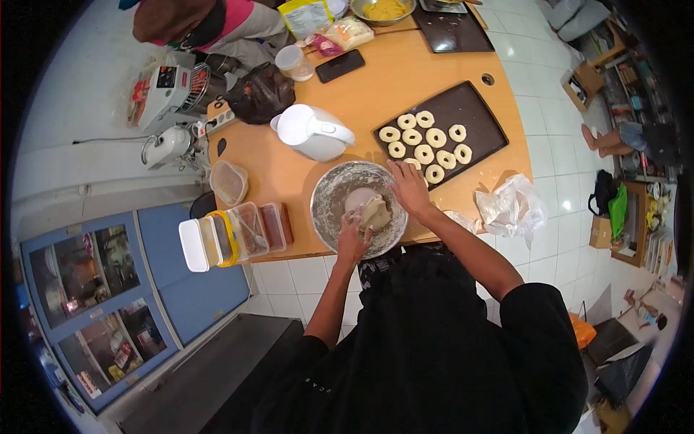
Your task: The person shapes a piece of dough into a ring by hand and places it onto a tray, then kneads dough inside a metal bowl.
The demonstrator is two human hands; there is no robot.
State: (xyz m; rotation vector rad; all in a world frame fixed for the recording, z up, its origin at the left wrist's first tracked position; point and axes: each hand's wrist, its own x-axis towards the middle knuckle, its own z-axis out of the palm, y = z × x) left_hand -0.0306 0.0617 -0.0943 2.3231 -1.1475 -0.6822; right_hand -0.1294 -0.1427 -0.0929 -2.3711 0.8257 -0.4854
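Observation:
A metal mixing bowl (329, 206), its inner wall smeared with flour and dough, stands near the table's front edge. In it lies a lump of pale dough (376, 213). My left hand (352, 237) reaches into the bowl, its floury fingers curled against the left side of the dough. My right hand (410, 186) grips the bowl's right rim, and some of its fingers are hidden. Just beyond that hand is a dark baking tray (481, 123) with several ring-shaped pieces of dough (435, 137) on it.
A white electric kettle (314, 134) stands behind the bowl. Lidded plastic containers (249, 228) line the left front edge. A crumpled plastic bag (510, 206) hangs over the right edge. A phone (340, 66) and black bag (260, 94) lie farther back. Another person (246, 25) is at the far left.

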